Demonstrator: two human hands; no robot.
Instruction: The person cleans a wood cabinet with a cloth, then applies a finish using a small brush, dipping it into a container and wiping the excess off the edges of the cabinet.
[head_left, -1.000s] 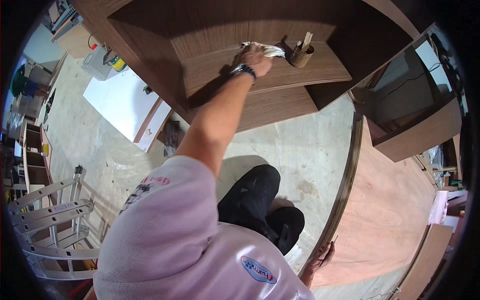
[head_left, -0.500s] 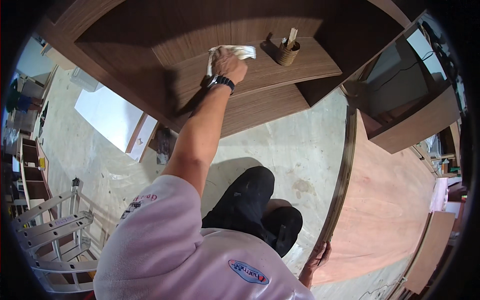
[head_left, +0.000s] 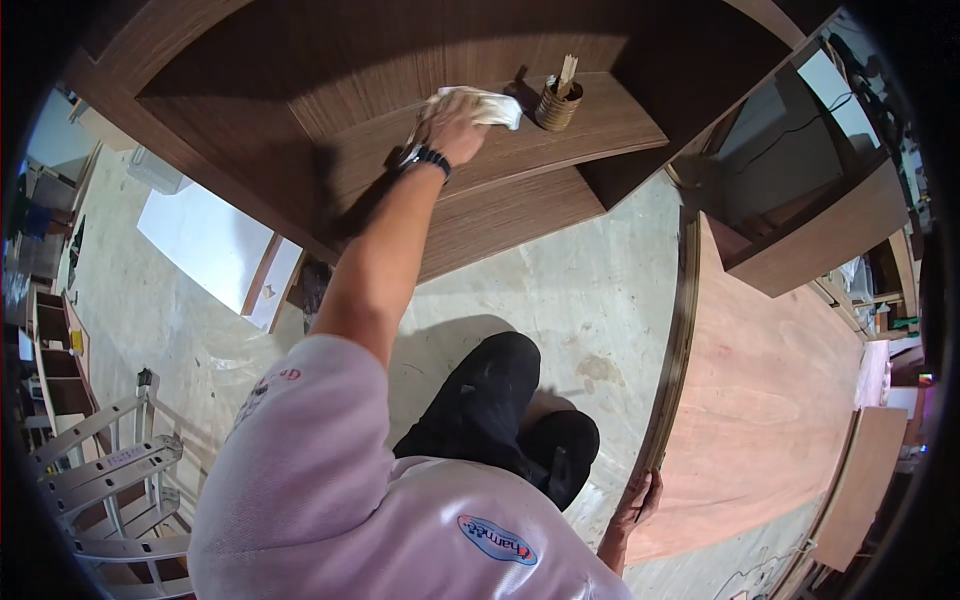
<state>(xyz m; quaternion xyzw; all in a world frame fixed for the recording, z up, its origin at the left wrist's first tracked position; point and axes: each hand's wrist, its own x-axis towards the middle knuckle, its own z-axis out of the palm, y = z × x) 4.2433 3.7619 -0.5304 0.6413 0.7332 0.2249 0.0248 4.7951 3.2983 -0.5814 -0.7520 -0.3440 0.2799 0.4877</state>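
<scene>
My left hand (head_left: 456, 128), with a dark-strapped watch on the wrist, is closed on a white cloth (head_left: 498, 108). The hand presses the cloth to the brown wood-grain shelf (head_left: 610, 118) of a cabinet, and part of the cloth is hidden under the palm. To the right of the cloth, a ribbed gold-coloured can (head_left: 558, 108) stands upright on the same shelf with thin wooden sticks (head_left: 568, 70) in it. Low at the right, my right hand (head_left: 634, 500) is beside the edge of the plywood sheets (head_left: 770, 400). Its fingers look loosely bent and apart; no held object can be made out.
The cabinet's side panel (head_left: 690, 90) rises right of the can. A white board (head_left: 200, 235) lies on the concrete floor (head_left: 560, 280) to the left. An aluminium ladder (head_left: 120, 465) occupies the lower left. A wooden box-like unit (head_left: 815, 235) sits on the plywood at right.
My left hand and the cloth shift slightly left in view, and the cloth's right end has bunched up. The whole scene slides a little left. My right hand stays beside the plywood edge.
</scene>
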